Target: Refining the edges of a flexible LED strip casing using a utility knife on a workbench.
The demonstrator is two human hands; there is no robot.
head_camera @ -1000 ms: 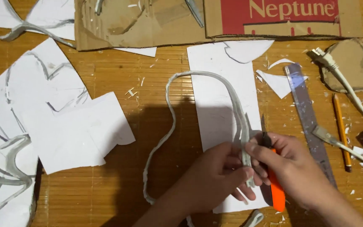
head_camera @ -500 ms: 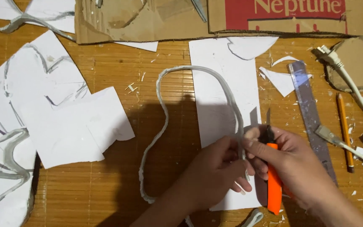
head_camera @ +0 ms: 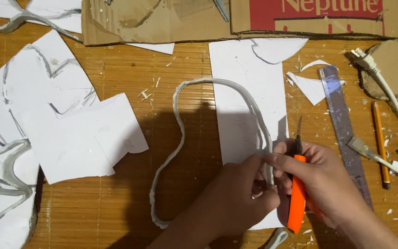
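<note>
A bamboo-slat desk [head_camera: 116, 78] is lying under scattered white paper scraps [head_camera: 74, 133], with flattened cardboard [head_camera: 162, 20] along 12 o'clock. A steel ruler [head_camera: 342, 124], a pencil [head_camera: 379, 138] and a white cable [head_camera: 388, 92] are sitting toward 3 o'clock. Near 5 o'clock, the right hand [head_camera: 325, 184] is reaching in, its grip clamped on an orange knife [head_camera: 296, 198], blade pointing to 12. The left hand [head_camera: 236, 203], just beside it at 6 o'clock, is pinching a thin grey strip [head_camera: 178, 124], which is looping over a white sheet [head_camera: 249, 101] at centre.
</note>
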